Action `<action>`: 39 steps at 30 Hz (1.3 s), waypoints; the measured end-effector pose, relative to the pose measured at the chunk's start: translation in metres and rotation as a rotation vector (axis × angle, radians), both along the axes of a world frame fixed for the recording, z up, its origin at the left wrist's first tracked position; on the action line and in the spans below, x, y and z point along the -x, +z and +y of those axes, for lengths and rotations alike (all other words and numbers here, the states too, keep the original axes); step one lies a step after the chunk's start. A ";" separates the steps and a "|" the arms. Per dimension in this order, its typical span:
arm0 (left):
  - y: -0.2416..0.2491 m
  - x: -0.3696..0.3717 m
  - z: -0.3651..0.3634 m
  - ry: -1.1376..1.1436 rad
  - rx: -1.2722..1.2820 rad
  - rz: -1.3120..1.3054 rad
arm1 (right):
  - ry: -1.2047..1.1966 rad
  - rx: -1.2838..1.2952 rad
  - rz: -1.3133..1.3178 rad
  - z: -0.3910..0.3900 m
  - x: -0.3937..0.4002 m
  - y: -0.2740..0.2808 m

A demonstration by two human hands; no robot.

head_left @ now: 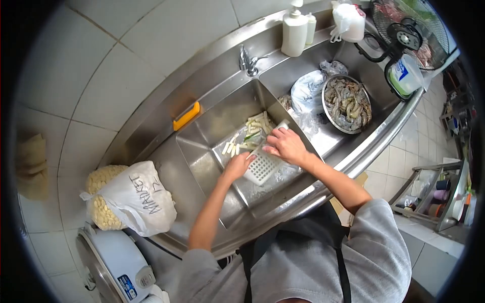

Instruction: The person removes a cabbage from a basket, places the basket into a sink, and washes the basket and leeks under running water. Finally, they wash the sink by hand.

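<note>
Both my hands hold a white plastic basket (261,170) with square holes, tilted inside the left sink basin (202,164). My left hand (238,165) grips its near left edge, fingers closed on the rim. My right hand (287,145) is closed over its upper right side. Pale cut vegetable sticks (231,146) lie on the basin floor beyond the basket, more of them heaped by its far side. A green piece (251,136) lies among them. The basket's inside is partly hidden by my right hand.
The right basin holds a metal bowl of raw shrimp (347,103) and plastic bags (308,91). A faucet (247,61), yellow-handled tool (187,116) and pump bottle (294,33) line the back. A marked bag (136,199) sits left, a fan (409,38) right.
</note>
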State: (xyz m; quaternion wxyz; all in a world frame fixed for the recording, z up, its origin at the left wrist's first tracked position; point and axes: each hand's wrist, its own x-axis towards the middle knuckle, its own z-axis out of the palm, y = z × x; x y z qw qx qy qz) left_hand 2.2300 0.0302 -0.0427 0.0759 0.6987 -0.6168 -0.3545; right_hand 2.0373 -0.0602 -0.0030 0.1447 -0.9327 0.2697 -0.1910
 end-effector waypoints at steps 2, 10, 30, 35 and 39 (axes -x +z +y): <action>-0.015 0.006 0.012 0.174 0.080 0.293 | -0.003 0.033 -0.186 0.027 -0.008 -0.021; 0.007 0.008 0.048 0.529 0.415 0.604 | -0.155 0.047 -0.461 -0.037 -0.058 -0.006; 0.066 -0.010 0.214 1.045 0.549 1.170 | -0.404 -2.071 -0.873 -0.013 0.011 -0.116; 0.099 -0.037 0.223 0.830 0.324 0.326 | -0.046 -1.894 -0.787 -0.058 -0.012 -0.098; 0.111 -0.034 0.199 0.639 0.634 0.474 | -0.338 -1.251 -0.653 -0.069 -0.020 -0.060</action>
